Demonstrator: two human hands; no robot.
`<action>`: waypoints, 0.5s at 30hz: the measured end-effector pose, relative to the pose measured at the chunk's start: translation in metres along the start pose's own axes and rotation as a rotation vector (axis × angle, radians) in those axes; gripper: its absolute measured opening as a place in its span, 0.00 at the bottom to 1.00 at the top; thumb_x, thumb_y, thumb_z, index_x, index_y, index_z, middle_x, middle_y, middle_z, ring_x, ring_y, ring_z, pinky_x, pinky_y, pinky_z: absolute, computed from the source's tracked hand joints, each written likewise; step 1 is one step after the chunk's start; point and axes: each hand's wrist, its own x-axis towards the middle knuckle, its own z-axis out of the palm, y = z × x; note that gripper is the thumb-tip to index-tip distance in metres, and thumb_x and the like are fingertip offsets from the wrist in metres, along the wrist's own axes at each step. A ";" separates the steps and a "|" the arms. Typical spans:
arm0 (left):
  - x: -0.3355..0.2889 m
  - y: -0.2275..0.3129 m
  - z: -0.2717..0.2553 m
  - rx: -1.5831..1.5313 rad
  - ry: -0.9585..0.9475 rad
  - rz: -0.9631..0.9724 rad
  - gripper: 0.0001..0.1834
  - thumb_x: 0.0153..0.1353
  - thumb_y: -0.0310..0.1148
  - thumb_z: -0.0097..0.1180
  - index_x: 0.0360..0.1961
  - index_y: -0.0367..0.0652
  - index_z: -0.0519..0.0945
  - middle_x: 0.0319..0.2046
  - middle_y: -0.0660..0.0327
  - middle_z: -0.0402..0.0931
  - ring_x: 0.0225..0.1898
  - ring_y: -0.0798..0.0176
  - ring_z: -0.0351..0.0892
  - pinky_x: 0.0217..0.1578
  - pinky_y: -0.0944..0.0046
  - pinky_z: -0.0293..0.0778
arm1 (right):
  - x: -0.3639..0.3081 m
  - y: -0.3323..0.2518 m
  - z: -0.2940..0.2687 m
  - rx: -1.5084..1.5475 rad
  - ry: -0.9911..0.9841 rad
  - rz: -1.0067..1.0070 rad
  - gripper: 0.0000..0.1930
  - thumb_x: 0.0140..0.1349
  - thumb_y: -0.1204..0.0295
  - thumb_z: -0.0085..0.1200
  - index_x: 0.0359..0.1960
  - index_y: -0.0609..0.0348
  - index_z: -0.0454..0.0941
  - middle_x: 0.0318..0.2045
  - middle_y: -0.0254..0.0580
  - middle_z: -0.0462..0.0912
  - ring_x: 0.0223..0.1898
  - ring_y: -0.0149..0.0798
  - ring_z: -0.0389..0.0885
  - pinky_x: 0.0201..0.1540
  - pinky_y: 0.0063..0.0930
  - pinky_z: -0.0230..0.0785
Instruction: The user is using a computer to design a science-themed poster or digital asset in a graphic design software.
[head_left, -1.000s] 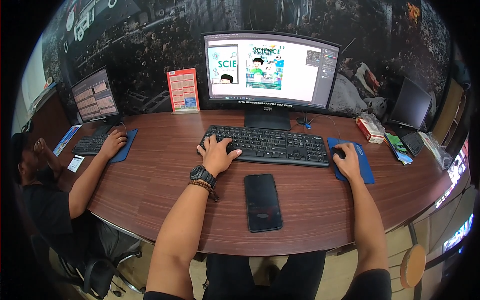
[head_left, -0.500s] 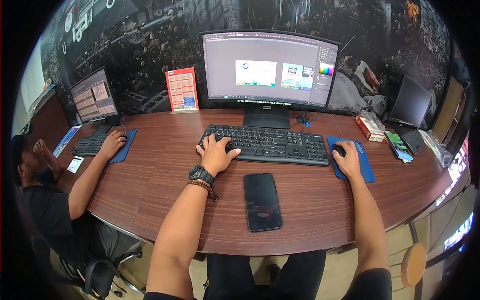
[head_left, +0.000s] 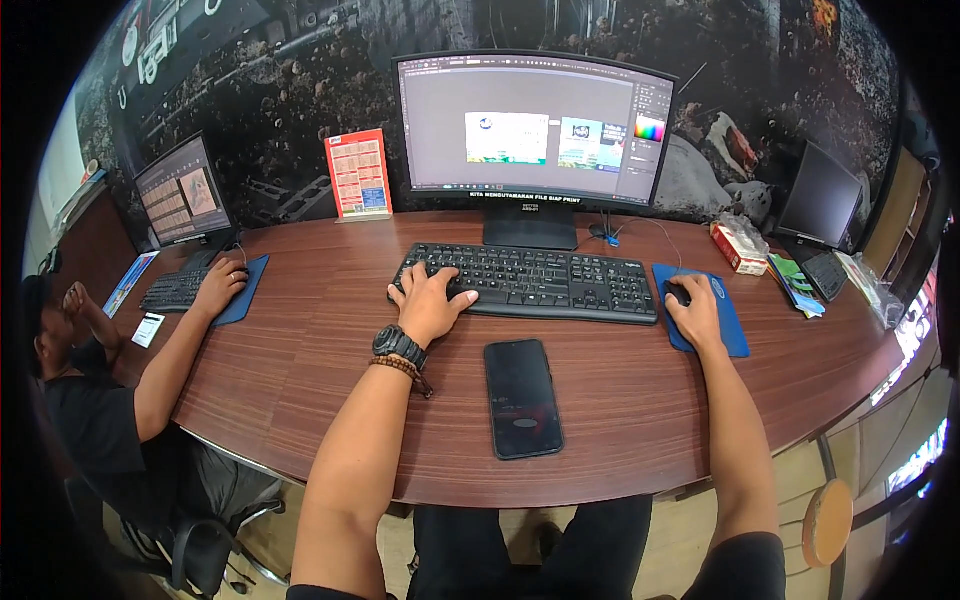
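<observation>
My left hand (head_left: 430,305) rests with spread fingers on the left end of a black keyboard (head_left: 590,283), its thumb near the front edge. A black watch (head_left: 398,347) and a beaded bracelet (head_left: 395,366) are on that wrist. On a blue mouse pad (head_left: 732,325) to the right, my right hand (head_left: 697,318) curls over a dark computer mouse (head_left: 680,293), which it partly hides. Behind the keyboard stands a curved monitor (head_left: 430,130), lit with a design program showing two colourful layouts. A black phone (head_left: 525,400) lies face up between my forearms.
At the left, a co-worker's hand (head_left: 221,290) covers a mouse near another keyboard (head_left: 175,290) and lit monitor (head_left: 185,195). A red desk calendar (head_left: 359,175) stands left of my monitor. Farther right are a red-and-white box (head_left: 738,250), leaflets (head_left: 795,287) and a dark monitor (head_left: 820,195).
The whole view has shifted slightly, so the desk items sit a little higher in the picture. Both hands keep their places on the keyboard and mouse.
</observation>
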 end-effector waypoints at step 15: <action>0.001 0.003 -0.004 0.030 -0.004 0.010 0.31 0.61 0.57 0.62 0.60 0.53 0.79 0.68 0.36 0.59 0.72 0.34 0.51 0.68 0.31 0.42 | 0.004 0.006 0.003 -0.007 -0.008 -0.001 0.17 0.55 0.68 0.59 0.46 0.59 0.83 0.49 0.51 0.79 0.53 0.55 0.78 0.57 0.42 0.71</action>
